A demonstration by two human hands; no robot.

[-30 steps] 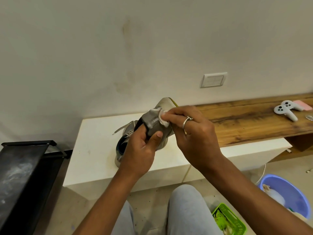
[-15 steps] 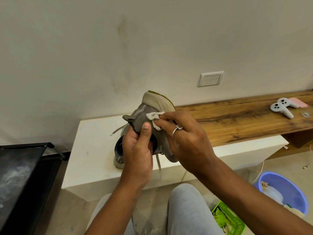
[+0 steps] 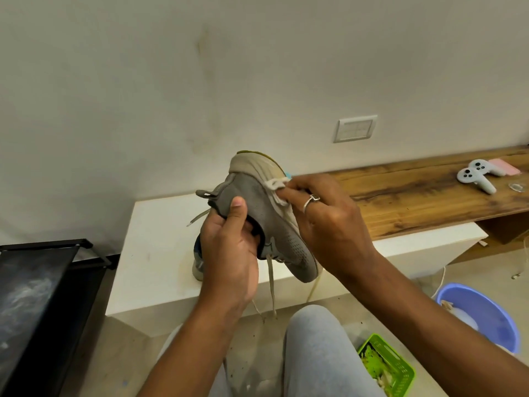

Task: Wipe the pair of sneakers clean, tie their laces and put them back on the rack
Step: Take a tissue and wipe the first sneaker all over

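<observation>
A grey sneaker [image 3: 264,213] with a pale sole is held up in the air, heel uppermost and toe pointing down to the right. My left hand [image 3: 229,253] grips its collar, thumb on the grey side. My right hand [image 3: 326,222] pinches a small white wipe [image 3: 276,186] against the edge of the sole. Loose laces [image 3: 271,285] dangle below. The second sneaker [image 3: 198,259] stands on the white block [image 3: 154,262], mostly hidden behind my left hand. The black shoe rack [image 3: 37,296] is at the left edge.
A wooden bench [image 3: 415,202] runs to the right with a white game controller [image 3: 476,174] on it. On the floor at right are a blue basin [image 3: 486,313] and a green basket [image 3: 386,368]. My grey-trousered knees are below.
The sneaker has been raised and turned so its heel points up. The wipe has moved from the heel area along to the sole's edge. The laces now hang down.
</observation>
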